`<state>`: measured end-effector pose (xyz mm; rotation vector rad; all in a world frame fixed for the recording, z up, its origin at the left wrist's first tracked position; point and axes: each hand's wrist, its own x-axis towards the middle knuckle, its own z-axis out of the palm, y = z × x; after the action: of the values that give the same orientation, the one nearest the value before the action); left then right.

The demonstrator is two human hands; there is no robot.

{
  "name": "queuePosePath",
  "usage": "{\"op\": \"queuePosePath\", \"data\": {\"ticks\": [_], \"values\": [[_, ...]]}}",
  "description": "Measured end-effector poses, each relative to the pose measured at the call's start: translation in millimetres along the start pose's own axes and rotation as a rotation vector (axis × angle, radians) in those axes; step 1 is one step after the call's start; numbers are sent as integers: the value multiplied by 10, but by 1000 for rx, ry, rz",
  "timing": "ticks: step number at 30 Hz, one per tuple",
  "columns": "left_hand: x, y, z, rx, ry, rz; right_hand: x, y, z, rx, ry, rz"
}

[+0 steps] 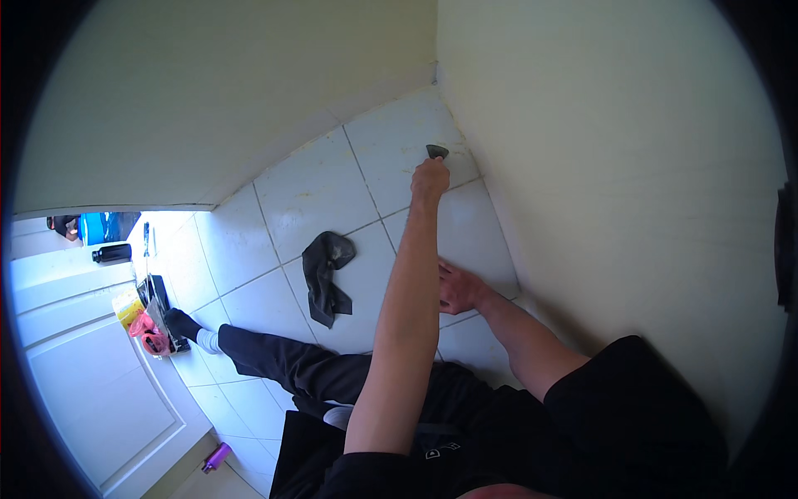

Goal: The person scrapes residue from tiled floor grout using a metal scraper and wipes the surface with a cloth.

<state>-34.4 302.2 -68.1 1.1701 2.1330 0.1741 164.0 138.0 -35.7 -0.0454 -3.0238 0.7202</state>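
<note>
My left hand (430, 180) is closed around a scraper, its dark, broad blade (437, 151) low over or against a white floor tile near the corner; I cannot tell whether it touches. Yellowish marks show on the tile (399, 125) around it. My right hand (460, 289) leans on the floor close to the right wall, fingers stretched out and partly hidden behind my left forearm. To the left of that forearm a crumpled dark grey cloth (320, 279) lies on the tiles.
Cream walls (615, 166) meet at the far corner. My outstretched leg (283, 358) crosses the floor. By a white door (108, 374) at left are a black bottle (112, 253), a pink bag (143, 324) and a yellow package (127, 305). A purple bottle (218, 457) lies lower left.
</note>
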Motion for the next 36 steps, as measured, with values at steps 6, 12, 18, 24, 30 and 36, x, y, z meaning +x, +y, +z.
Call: {"op": "queuePosePath", "data": {"ticks": [6, 12, 18, 24, 30, 36], "values": [[-33, 35, 36, -108, 14, -66, 17, -21, -13, -35, 6, -12], [-347, 221, -1, -129, -26, -149, -44, 14, 41, -6, -67, 3], [-275, 153, -211, -55, -97, -116, 16, -1, 42, -19, 59, -19], [-164, 224, -170, -108, -57, -116, -31, -2, 22, -5, -55, -4], [-220, 170, -125, -122, -106, -119, -9, 12, 92, 39, -2, -39], [-477, 261, -108, -34, -40, -126, -33, 20, 56, 32, -22, 20]]}}
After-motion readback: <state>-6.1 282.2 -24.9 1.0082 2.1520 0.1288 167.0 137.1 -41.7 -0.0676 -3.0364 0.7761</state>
